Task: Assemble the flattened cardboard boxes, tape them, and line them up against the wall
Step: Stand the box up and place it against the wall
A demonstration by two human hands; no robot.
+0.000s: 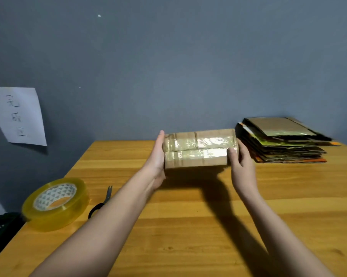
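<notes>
Brown cardboard, sealed along its top seam with glossy clear tape, forms the small assembled box [198,149] that is held above the wooden counter [188,226], near its far edge and close to the grey wall [168,66]. The box is clasped between both hands: the left hand [157,156] is laid flat against its left end with straight fingers, while the right hand [242,166] is wrapped round its right end, thumb on the taped top. A stack of flattened cardboard boxes [282,140] is seen just right of the box. A roll of yellowish clear tape [56,206] and black-handled scissors [101,200] are lying at the counter's left. A white paper sheet [19,114] with handwriting is stuck to the wall.
</notes>
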